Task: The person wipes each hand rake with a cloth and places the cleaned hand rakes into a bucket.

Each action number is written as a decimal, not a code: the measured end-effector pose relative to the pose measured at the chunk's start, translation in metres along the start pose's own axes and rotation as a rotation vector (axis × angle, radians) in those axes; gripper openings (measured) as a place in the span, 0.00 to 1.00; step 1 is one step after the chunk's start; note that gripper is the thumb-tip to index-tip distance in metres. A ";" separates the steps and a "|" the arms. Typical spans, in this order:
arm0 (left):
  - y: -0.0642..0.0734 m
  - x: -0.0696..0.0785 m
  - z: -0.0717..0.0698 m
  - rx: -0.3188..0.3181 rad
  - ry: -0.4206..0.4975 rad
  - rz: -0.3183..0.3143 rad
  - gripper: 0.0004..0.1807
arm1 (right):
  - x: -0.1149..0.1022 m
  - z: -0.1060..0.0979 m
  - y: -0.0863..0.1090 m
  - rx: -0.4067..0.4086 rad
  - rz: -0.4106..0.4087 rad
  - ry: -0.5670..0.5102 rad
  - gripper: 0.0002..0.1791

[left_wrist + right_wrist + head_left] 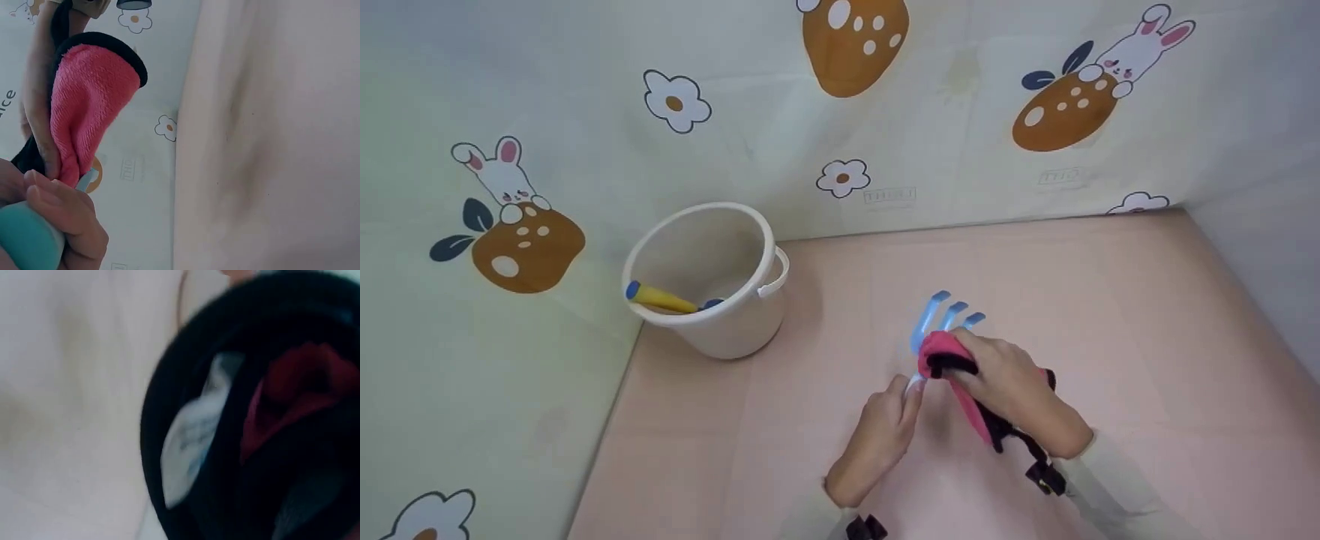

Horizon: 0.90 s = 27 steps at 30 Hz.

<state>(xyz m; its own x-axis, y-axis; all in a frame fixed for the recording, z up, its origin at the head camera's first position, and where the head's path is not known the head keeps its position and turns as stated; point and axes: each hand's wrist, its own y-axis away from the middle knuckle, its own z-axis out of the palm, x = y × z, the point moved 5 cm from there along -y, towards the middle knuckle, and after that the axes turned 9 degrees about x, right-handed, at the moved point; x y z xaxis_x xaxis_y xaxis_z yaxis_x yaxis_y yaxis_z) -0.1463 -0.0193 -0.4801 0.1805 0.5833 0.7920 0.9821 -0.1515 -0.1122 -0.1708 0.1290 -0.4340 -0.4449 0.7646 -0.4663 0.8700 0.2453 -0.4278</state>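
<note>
My left hand (877, 431) grips the teal handle (31, 239) of a small hand rake (928, 321), whose blue tines point away from me, above the pink surface. Bunched around the rake's neck, just below the tines, is a pink cloth with black edging (84, 95). My right hand (1011, 379) holds that cloth against the metal, and its loose part hangs below the palm. Close up in the right wrist view, the black edge and a white label (194, 439) fill much of the picture; the right fingers are mostly hidden there.
A white bucket (739, 337) stands at the back left, near the wall. Inside it leans a tool with a yellow handle (664, 298), its end resting on the rim. Walls printed with rabbits and flowers (844, 178) bound the pink surface (1072, 285).
</note>
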 end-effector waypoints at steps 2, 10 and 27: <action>0.001 0.001 0.002 0.009 -0.018 0.016 0.17 | 0.000 0.004 0.000 0.021 0.003 0.052 0.18; 0.003 0.000 0.006 0.008 -0.018 0.015 0.16 | 0.010 0.011 -0.003 0.038 0.070 0.135 0.20; 0.005 0.002 0.006 -0.035 0.058 -0.005 0.16 | 0.029 0.006 0.000 0.286 0.074 0.301 0.22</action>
<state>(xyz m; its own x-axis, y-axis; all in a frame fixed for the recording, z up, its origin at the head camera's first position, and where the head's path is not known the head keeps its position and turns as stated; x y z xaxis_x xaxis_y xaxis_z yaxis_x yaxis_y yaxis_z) -0.1409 -0.0145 -0.4824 0.1710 0.5369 0.8261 0.9803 -0.1769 -0.0879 -0.1853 0.1468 -0.4522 -0.2648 0.9242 -0.2752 0.7840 0.0402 -0.6195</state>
